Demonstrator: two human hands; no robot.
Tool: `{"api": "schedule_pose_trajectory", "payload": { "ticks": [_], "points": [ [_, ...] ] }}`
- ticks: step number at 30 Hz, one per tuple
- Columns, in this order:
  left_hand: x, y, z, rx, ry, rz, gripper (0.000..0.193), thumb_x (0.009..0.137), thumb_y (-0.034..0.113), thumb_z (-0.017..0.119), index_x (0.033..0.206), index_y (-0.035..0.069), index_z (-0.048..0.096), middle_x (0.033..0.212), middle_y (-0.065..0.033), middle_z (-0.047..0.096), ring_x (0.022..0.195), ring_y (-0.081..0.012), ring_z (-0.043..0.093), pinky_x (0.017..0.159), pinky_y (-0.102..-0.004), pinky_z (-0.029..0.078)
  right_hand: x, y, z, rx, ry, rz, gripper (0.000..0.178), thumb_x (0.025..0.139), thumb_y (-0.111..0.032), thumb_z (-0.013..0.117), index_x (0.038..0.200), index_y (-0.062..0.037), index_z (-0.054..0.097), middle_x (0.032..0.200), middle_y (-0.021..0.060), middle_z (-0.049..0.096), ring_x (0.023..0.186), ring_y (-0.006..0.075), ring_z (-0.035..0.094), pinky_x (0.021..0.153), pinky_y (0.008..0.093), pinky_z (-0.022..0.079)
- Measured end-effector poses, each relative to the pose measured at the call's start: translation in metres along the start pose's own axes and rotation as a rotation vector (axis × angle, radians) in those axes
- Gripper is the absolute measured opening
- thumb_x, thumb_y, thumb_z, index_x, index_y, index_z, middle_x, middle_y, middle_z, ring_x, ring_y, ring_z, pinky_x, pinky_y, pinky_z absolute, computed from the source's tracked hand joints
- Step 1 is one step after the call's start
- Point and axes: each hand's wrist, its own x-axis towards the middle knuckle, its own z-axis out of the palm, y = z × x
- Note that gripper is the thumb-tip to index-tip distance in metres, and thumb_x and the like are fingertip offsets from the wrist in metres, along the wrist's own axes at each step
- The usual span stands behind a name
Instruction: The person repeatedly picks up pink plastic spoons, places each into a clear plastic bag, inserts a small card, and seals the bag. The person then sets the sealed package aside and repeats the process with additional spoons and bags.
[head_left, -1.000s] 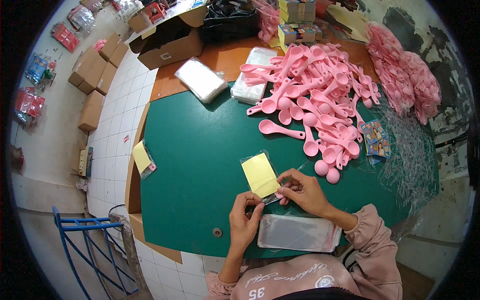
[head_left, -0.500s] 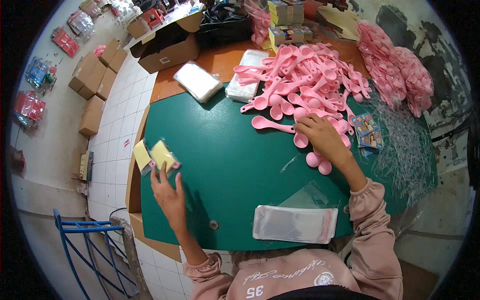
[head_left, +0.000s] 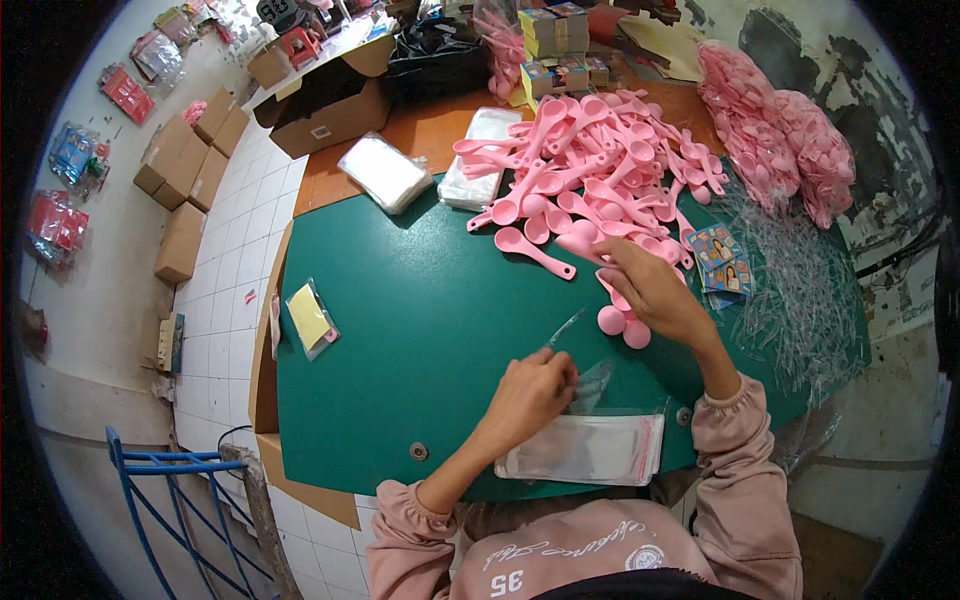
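Note:
My right hand [head_left: 648, 290] is closed on a pink spoon [head_left: 580, 240] at the near side of a heap of pink spoons [head_left: 610, 170]. Beneath it lie several spoons with round bowls [head_left: 622, 322]. My left hand [head_left: 535, 395] is closed, its fingertips at a loose clear plastic bag [head_left: 592, 385]; the pinch is partly hidden. A stack of clear bags [head_left: 590, 450] lies at the table's near edge. At the left, a filled packet with a yellow card [head_left: 312, 318] rests on the green table [head_left: 400, 300]. A second packet [head_left: 275, 325] hangs at the left edge.
Two stacks of clear packaging [head_left: 388, 172] lie toward the back. Printed cards [head_left: 722, 262] sit right of the spoons, beside many clear plastic strips [head_left: 800, 300]. Bagged pink spoons [head_left: 775, 135], stacked cards [head_left: 553, 50] and an open carton [head_left: 335, 105] stand behind. A blue metal frame [head_left: 180, 460] stands lower left.
My left hand has left the packets and moved right to the clear bags. One packet has slid over the left edge. My right hand has drawn a spoon out of the heap.

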Motion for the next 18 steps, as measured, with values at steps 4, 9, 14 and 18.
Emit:
{"api": "schedule_pose_trajectory", "payload": {
  "ticks": [4,9,14,18],
  "points": [
    [0.004,-0.028,-0.015,-0.618,0.12,0.007,0.015,0.073,0.005,0.062,0.081,0.004,0.049,0.097,-0.0132,0.055,0.088,-0.0209,0.058,0.073,-0.0324,0.048,-0.012,0.003,-0.005,-0.053,-0.02,-0.161,0.017,0.085,-0.006,0.05,0.1,0.0013,0.053,0.084,0.0117,0.057,0.067,0.019,0.058,0.06,0.0267,0.045],
    [0.007,-0.029,-0.031,-1.146,0.253,-0.319,0.017,0.083,0.002,0.057,0.094,0.004,0.044,0.087,-0.0152,0.064,0.08,-0.0175,0.063,0.071,-0.0268,0.051,-0.008,-0.019,-0.011,0.317,-0.108,0.466,0.012,0.085,-0.008,0.054,0.092,0.001,0.057,0.071,0.006,0.059,0.056,0.0084,0.056,0.05,0.0203,0.043],
    [0.007,-0.026,-0.035,-1.105,0.212,-0.36,0.023,0.081,0.004,0.061,0.099,0.002,0.047,0.089,-0.0148,0.064,0.081,-0.0157,0.062,0.071,-0.0244,0.05,-0.012,-0.014,0.003,0.467,0.104,0.402,0.012,0.083,-0.012,0.058,0.085,0.0005,0.058,0.063,0.0026,0.057,0.052,0.006,0.053,0.047,0.0199,0.041],
    [0.006,-0.023,-0.038,-1.057,0.172,-0.381,0.029,0.079,0.004,0.062,0.105,-0.001,0.05,0.089,-0.0113,0.064,0.08,-0.0128,0.061,0.07,-0.021,0.049,-0.009,-0.026,0.006,0.447,-0.017,0.42,0.012,0.084,-0.012,0.057,0.084,0.0004,0.059,0.063,0.0023,0.057,0.052,0.0068,0.052,0.048,0.0204,0.041]
  ]
}}
